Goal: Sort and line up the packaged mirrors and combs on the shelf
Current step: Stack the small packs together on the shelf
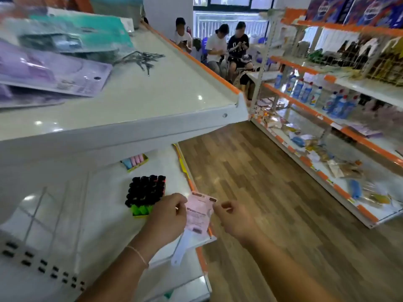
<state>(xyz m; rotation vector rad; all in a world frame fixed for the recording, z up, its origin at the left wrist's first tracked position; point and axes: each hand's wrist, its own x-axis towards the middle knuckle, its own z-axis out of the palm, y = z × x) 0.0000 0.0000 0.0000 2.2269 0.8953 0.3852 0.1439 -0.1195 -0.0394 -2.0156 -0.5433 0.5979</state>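
Note:
My left hand (168,214) and my right hand (233,216) hold a pink packaged item (199,212) between them, over the front edge of the lower shelf (65,214); a white handle sticks out below the pack. Each hand pinches one side of the pack. On the upper shelf (152,101) at the left lie flat packages: a purple one (54,73) on top of another, and a teal one (72,33) behind, all blurred.
A box of black-capped markers (146,192) stands on the lower shelf just beyond my left hand, pastel ones (135,161) farther back. Metal hooks (144,58) lie on the upper shelf. Wooden-floor aisle at right, stocked shelving (327,127) across it. Three people sit at the back.

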